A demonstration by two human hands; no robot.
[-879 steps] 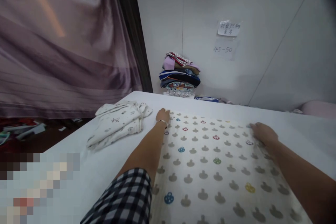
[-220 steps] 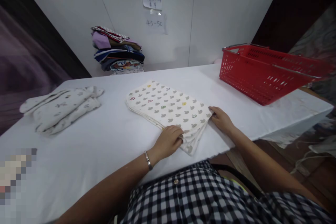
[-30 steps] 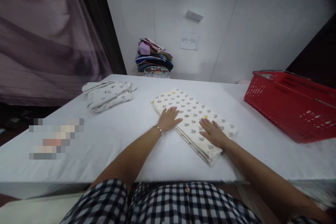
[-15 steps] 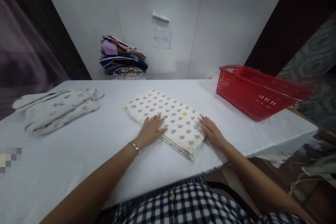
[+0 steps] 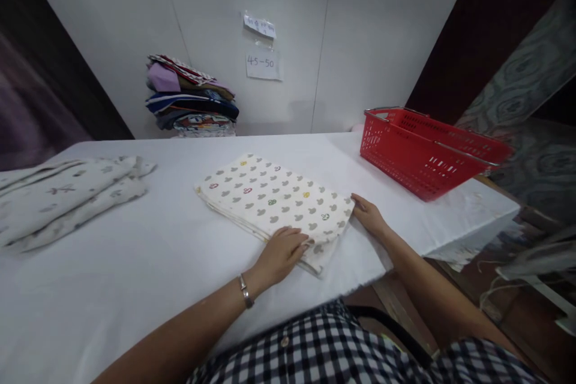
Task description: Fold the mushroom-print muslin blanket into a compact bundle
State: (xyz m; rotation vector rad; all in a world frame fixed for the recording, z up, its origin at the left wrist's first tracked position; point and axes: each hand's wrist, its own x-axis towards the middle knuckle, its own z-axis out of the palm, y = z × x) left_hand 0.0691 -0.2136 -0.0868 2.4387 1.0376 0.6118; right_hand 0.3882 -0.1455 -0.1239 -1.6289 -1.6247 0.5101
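A folded white cloth (image 5: 274, 192) printed with grey shapes and a few coloured ones lies on the white-covered table (image 5: 171, 264). At its near edge, my left hand (image 5: 282, 252) grips the upper layer between thumb and fingers. That layer is raised slightly there, and the layers beneath show at the near corner. My right hand (image 5: 371, 217) pinches the cloth's right corner, its fingertips partly hidden by the arm's angle.
Another pale printed cloth (image 5: 67, 198) lies loosely folded on the left. A stack of folded fabrics (image 5: 193, 102) stands at the back against the wall. On the right sits a red plastic basket (image 5: 405, 156). Paper labels (image 5: 263, 64) hang on the wall.
Both hands lay flat on the cloth before; now they grip it. The left hand has slid along the near edge toward the near corner, lifting the upper layer. The view has shifted right.
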